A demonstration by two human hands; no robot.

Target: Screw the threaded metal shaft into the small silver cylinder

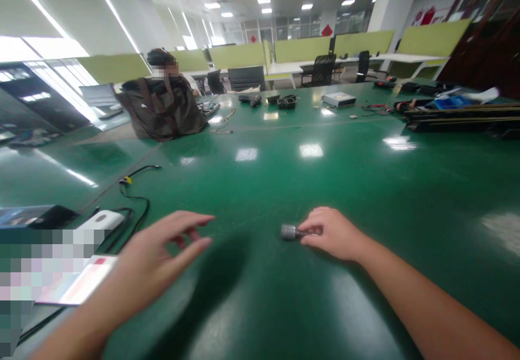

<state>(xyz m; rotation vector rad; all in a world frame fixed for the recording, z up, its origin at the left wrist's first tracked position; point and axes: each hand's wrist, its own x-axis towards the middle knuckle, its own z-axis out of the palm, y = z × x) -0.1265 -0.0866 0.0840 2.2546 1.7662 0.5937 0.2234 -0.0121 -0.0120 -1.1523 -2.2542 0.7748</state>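
Note:
A small metal cylinder with a thinner shaft (289, 232) lies at the middle of the green table (260, 187). My right hand (331, 233) has its thumb and fingers closed round the shaft, and the wide grey end points left, out of the grip. To the left, my left hand (166, 249) hovers over the table with thumb and fingers apart and nothing between them. Its shadow falls on the tabletop to its right.
At the left are a white power strip (103, 220), a dark box (49, 216), papers and black cables. Farther back stand a large dark bag (162, 108), a white box (338, 99), tools and long black strips (459, 117). A person sits behind the bag.

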